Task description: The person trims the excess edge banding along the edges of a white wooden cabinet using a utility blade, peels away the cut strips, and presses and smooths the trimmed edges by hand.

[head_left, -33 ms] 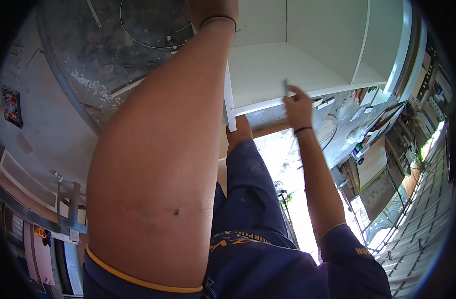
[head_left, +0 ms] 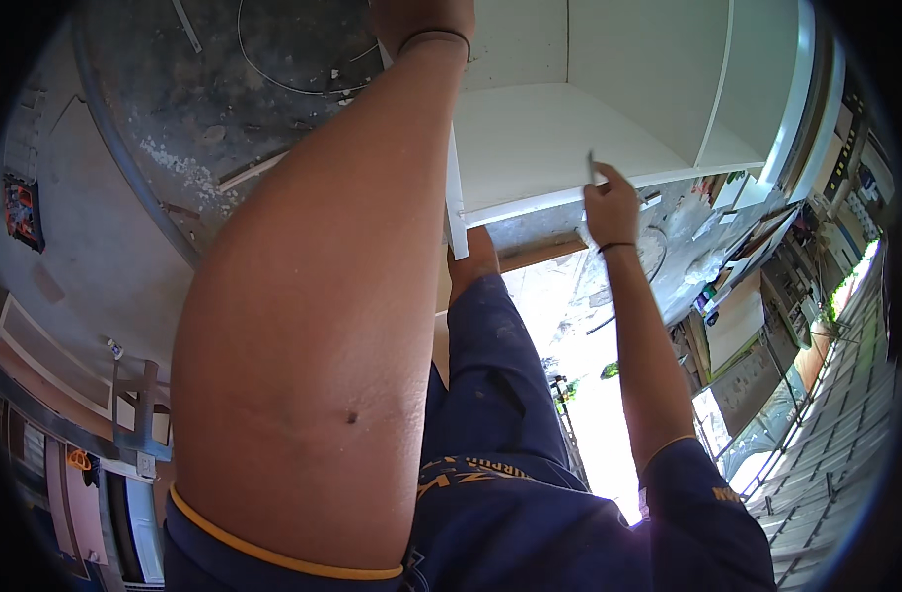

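My left arm stretches up across the picture. Its hand (head_left: 423, 14) is cut by the top edge beside the white cabinet (head_left: 559, 128), and its fingers are out of sight. Just in front of the cabinet's near edge, my right hand (head_left: 612, 209) is closed around a thin, greyish, narrow tool (head_left: 592, 166) that points upward; its exact kind is too small to tell. The cabinet shows open compartments with a divider. A narrow white panel edge (head_left: 457, 212) runs down beside my left forearm, ending above my knee.
A grey stool (head_left: 140, 414) stands at the left. On the dark floor lie a loose wire (head_left: 273, 84) and white debris (head_left: 180, 168). Boards and scraps (head_left: 742, 326) are piled on the right, near metal roofing sheets (head_left: 816, 444). An orange and black object (head_left: 24, 212) sits far left.
My right hand has moved a little to the right with the thin tool, away from the cabinet's near edge. My left arm has barely shifted.
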Action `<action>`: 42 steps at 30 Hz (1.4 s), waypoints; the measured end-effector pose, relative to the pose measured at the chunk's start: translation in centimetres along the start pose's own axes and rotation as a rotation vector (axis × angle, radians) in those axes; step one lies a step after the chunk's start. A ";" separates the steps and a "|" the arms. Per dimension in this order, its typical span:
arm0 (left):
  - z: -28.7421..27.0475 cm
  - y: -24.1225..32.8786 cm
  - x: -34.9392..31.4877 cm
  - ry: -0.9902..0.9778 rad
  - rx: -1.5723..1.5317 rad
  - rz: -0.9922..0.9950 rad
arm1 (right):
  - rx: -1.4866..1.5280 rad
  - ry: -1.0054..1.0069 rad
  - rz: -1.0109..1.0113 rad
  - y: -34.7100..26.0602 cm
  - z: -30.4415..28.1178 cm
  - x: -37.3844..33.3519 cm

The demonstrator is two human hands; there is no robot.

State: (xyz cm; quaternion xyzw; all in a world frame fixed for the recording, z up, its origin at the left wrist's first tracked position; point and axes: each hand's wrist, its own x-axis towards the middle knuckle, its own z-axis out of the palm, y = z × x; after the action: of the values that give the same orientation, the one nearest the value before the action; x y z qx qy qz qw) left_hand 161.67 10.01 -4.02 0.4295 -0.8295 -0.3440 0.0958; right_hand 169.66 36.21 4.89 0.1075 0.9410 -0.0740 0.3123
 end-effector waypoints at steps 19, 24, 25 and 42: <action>-1.4 1.0 -0.3 -0.117 -0.023 -0.067 | -0.362 0.014 -0.280 -3.3 7.4 -5.0; -2.0 0.8 -0.2 -0.134 -0.009 -0.079 | 0.392 -0.361 0.203 -4.5 8.0 -5.8; -2.2 1.0 -0.2 -0.131 -0.007 -0.084 | 0.330 -0.213 0.155 -2.8 7.0 -4.3; -1.8 0.8 -0.1 -0.146 -0.074 -0.100 | -0.488 -0.207 -0.160 -6.7 6.4 -5.1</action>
State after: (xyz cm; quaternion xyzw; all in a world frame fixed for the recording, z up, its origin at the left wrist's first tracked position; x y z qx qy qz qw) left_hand 162.09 9.53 -2.12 0.4402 -0.7985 -0.4092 0.0336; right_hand 175.64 27.60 3.36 -0.0537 0.8995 0.1199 0.4167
